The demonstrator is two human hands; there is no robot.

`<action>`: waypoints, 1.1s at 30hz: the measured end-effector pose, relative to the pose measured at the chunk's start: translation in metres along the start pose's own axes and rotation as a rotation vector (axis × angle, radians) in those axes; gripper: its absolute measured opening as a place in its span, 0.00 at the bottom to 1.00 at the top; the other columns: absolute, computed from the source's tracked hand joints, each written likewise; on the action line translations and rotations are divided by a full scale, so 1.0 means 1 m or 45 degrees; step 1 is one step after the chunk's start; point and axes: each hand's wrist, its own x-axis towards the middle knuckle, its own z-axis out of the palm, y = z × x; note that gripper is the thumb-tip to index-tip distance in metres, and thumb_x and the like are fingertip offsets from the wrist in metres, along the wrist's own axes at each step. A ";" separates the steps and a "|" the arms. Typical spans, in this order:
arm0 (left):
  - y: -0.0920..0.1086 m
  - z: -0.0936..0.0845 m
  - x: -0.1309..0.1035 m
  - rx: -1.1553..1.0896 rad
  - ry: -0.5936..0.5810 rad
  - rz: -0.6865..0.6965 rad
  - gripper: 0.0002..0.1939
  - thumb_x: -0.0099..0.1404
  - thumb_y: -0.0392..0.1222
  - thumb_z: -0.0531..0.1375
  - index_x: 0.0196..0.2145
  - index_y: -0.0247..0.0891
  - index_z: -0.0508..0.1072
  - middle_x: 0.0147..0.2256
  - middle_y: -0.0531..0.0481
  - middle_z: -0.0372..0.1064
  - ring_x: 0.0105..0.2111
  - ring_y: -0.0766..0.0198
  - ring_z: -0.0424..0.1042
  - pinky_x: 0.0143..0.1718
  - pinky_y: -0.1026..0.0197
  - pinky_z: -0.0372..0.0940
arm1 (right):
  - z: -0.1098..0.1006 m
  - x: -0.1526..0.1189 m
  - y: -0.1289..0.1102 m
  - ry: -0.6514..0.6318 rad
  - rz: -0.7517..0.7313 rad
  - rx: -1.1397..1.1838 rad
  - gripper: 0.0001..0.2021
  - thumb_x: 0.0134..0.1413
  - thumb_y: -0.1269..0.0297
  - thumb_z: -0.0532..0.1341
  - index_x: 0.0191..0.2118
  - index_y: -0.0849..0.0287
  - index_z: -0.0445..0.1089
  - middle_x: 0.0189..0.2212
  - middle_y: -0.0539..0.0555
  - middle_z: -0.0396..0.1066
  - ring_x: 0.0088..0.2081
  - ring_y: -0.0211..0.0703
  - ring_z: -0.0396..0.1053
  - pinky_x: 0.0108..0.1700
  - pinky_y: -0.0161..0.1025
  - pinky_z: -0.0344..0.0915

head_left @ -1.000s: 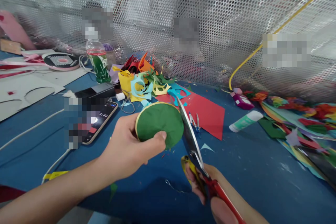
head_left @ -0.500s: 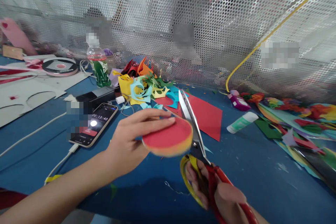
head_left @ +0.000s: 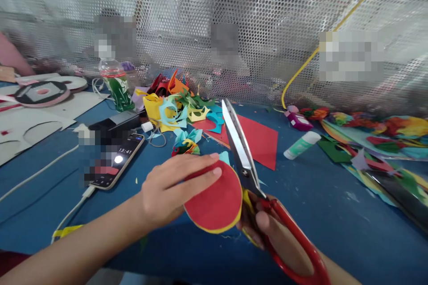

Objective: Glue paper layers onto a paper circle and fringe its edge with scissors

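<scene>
My left hand (head_left: 174,187) pinches a round paper disc (head_left: 214,200), red on top with a yellow edge beneath, fingers laid over its upper left part. In my right hand (head_left: 264,227) is a pair of scissors (head_left: 245,173) with red and yellow handles. Their blades point up and away, nearly together, just right of the disc. Part of the yellow handle is hidden behind the disc. Past the disc lie a red paper sheet (head_left: 262,138) and a small bundle of coloured paper pieces (head_left: 187,146).
Coloured paper scraps (head_left: 174,111) are heaped at the back beside a bottle (head_left: 117,84). A phone (head_left: 122,156) with a cable lies left. On the right are a glue stick (head_left: 301,145), a purple box (head_left: 298,120) and paper strips (head_left: 377,156). Perforated metal sheeting (head_left: 187,13) rises behind.
The disc has tilted to face me more fully and sits lower. The scissor blades have come closer together. The small paper bundle behind my left hand now shows.
</scene>
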 end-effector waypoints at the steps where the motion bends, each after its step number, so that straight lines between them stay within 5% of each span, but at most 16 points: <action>1: 0.000 0.002 -0.003 0.021 -0.022 0.029 0.12 0.69 0.31 0.53 0.47 0.32 0.72 0.47 0.39 0.73 0.48 0.61 0.72 0.47 0.61 0.71 | -0.001 0.002 -0.003 -0.005 -0.008 0.057 0.31 0.44 0.33 0.59 0.37 0.60 0.67 0.25 0.48 0.67 0.17 0.25 0.52 0.19 0.29 0.51; 6: -0.002 0.009 -0.015 0.029 -0.127 0.087 0.15 0.67 0.28 0.54 0.51 0.27 0.70 0.51 0.35 0.70 0.50 0.57 0.70 0.48 0.58 0.70 | 0.007 0.001 -0.016 0.038 0.021 0.130 0.15 0.50 0.52 0.66 0.33 0.60 0.68 0.25 0.48 0.70 0.19 0.25 0.60 0.20 0.26 0.56; 13: 0.006 0.015 -0.016 -0.131 -0.150 0.010 0.24 0.62 0.24 0.55 0.55 0.34 0.67 0.53 0.39 0.70 0.52 0.58 0.71 0.52 0.58 0.69 | 0.003 0.009 -0.014 0.213 0.000 0.127 0.15 0.51 0.55 0.65 0.29 0.57 0.59 0.18 0.41 0.59 0.16 0.24 0.53 0.16 0.26 0.47; 15: 0.009 0.018 -0.012 -0.356 -0.075 -0.253 0.26 0.61 0.23 0.52 0.55 0.38 0.68 0.53 0.41 0.71 0.50 0.59 0.72 0.50 0.59 0.70 | -0.002 0.009 -0.013 0.257 -0.048 0.084 0.14 0.52 0.56 0.64 0.30 0.57 0.58 0.19 0.41 0.58 0.18 0.25 0.54 0.18 0.26 0.49; 18: 0.013 0.019 -0.003 -0.872 -0.063 -0.905 0.20 0.64 0.30 0.50 0.50 0.40 0.72 0.48 0.43 0.75 0.39 0.60 0.77 0.34 0.62 0.73 | -0.008 0.007 -0.012 0.283 -0.129 -0.049 0.13 0.52 0.57 0.64 0.31 0.57 0.59 0.21 0.42 0.55 0.21 0.26 0.54 0.22 0.27 0.53; 21: 0.015 0.017 0.008 -1.214 -0.537 -1.359 0.09 0.61 0.39 0.59 0.40 0.36 0.75 0.32 0.48 0.75 0.28 0.65 0.73 0.27 0.66 0.66 | -0.010 0.004 -0.015 0.180 -0.138 -0.160 0.11 0.53 0.59 0.64 0.31 0.57 0.61 0.22 0.42 0.54 0.21 0.26 0.51 0.22 0.27 0.52; 25: 0.014 0.017 0.013 -1.322 -0.920 -1.468 0.05 0.54 0.35 0.63 0.25 0.35 0.69 0.21 0.59 0.62 0.21 0.73 0.60 0.21 0.71 0.54 | -0.008 0.006 -0.017 0.218 -0.173 -0.149 0.11 0.51 0.60 0.65 0.31 0.57 0.62 0.26 0.45 0.62 0.24 0.26 0.56 0.24 0.26 0.55; 28: 0.012 0.020 0.013 -1.379 -0.826 -1.568 0.08 0.50 0.34 0.66 0.23 0.34 0.68 0.20 0.59 0.61 0.21 0.73 0.60 0.22 0.71 0.54 | -0.010 0.009 -0.013 0.275 -0.227 -0.071 0.16 0.50 0.48 0.64 0.31 0.57 0.65 0.25 0.46 0.63 0.21 0.27 0.57 0.21 0.27 0.53; 33: 0.012 0.025 0.012 -1.611 -0.201 -1.646 0.10 0.50 0.39 0.70 0.31 0.36 0.76 0.29 0.52 0.73 0.29 0.69 0.71 0.32 0.68 0.67 | -0.012 0.009 -0.002 0.196 -0.320 0.119 0.33 0.45 0.28 0.51 0.37 0.55 0.67 0.23 0.48 0.58 0.20 0.32 0.54 0.20 0.32 0.53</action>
